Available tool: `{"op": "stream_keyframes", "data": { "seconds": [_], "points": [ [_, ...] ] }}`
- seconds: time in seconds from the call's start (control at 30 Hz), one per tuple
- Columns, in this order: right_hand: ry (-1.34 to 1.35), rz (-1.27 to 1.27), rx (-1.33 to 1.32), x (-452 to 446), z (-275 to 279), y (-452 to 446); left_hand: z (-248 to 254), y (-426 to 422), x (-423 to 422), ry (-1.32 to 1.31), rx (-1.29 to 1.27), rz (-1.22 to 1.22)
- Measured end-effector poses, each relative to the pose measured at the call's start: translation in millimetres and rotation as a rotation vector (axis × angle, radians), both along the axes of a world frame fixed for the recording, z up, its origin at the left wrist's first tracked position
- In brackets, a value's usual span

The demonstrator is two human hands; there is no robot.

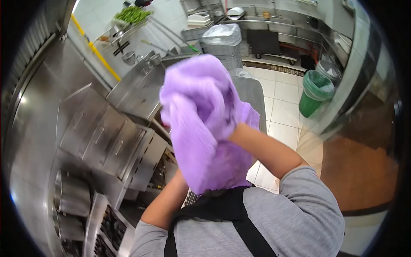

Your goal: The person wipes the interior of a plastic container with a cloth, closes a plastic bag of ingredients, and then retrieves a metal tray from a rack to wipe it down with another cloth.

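Observation:
A purple cloth (pixel 205 115), bunched at the top and hanging in folds, is raised in front of my chest and slightly blurred. My right forearm (pixel 265 147) reaches into its right side, and that hand grips the cloth with its fingers covered by the folds. From below, my left forearm (pixel 167 201) goes up behind the hanging part. My left hand is hidden there, so its fingers cannot be seen. Behind the cloth lies a grey tabletop (pixel 252 90).
Steel drawers (pixel 100 132) and a stove (pixel 109 227) stand on the left, with large pots (pixel 72 192) beside them. A steel sink counter (pixel 132 88) is ahead. A green bin (pixel 314 94) stands on the tiled floor at right, near a glass panel (pixel 368 55).

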State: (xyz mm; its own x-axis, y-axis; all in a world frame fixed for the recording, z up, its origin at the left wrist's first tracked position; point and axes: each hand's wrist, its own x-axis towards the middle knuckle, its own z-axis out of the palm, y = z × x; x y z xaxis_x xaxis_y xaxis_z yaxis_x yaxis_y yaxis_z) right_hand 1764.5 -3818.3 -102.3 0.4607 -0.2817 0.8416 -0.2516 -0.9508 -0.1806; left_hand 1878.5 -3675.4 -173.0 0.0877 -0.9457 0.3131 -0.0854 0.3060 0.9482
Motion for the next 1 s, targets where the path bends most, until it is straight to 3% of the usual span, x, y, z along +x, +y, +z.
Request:
{"op": "stream_keyframes", "data": {
  "seconds": [0.13,0.2,0.23,0.3,0.37,0.43,0.5,0.57,0.6,0.73,0.83,1.0],
  "points": [
    [0.117,0.167,-0.066,-6.6,-45.5,43.5,12.6,12.2,1.7,0.072,0.042,0.063],
    [0.080,0.056,-0.020,-5.0,-46.2,6.8,37.3,20.9,-12.1,0.176,0.119,0.056],
    [0.039,-0.038,0.021,-4.6,-43.6,-18.5,54.5,20.2,-18.9,0.359,0.221,-0.009],
    [-0.037,-0.200,0.111,-6.8,-38.4,-51.2,52.7,26.1,-9.3,0.189,0.256,0.043],
    [-0.059,-0.228,0.168,-1.3,-48.1,-39.1,47.7,23.2,-5.6,0.225,0.198,0.082],
    [-0.002,-0.078,0.155,11.1,-66.1,10.1,44.8,17.0,3.9,0.249,0.141,0.120],
    [0.104,0.150,0.077,15.8,-80.7,68.4,41.2,17.2,19.4,0.659,0.112,0.132],
    [0.158,0.287,-0.008,13.4,-87.3,87.1,34.7,21.8,25.3,0.570,0.082,0.199],
    [0.150,0.278,-0.018,12.8,-89.0,73.9,34.0,22.7,27.1,0.661,0.068,0.225],
    [-0.008,-0.102,0.132,2.8,-83.5,-26.3,44.1,36.9,31.4,0.806,0.037,0.203],
    [-0.087,-0.238,0.226,-0.2,-82.5,-39.7,44.8,36.3,32.5,0.842,-0.024,0.209],
    [0.051,0.214,0.114,24.6,-91.5,79.3,46.7,25.0,38.6,0.840,-0.063,0.198]
  ]
}}
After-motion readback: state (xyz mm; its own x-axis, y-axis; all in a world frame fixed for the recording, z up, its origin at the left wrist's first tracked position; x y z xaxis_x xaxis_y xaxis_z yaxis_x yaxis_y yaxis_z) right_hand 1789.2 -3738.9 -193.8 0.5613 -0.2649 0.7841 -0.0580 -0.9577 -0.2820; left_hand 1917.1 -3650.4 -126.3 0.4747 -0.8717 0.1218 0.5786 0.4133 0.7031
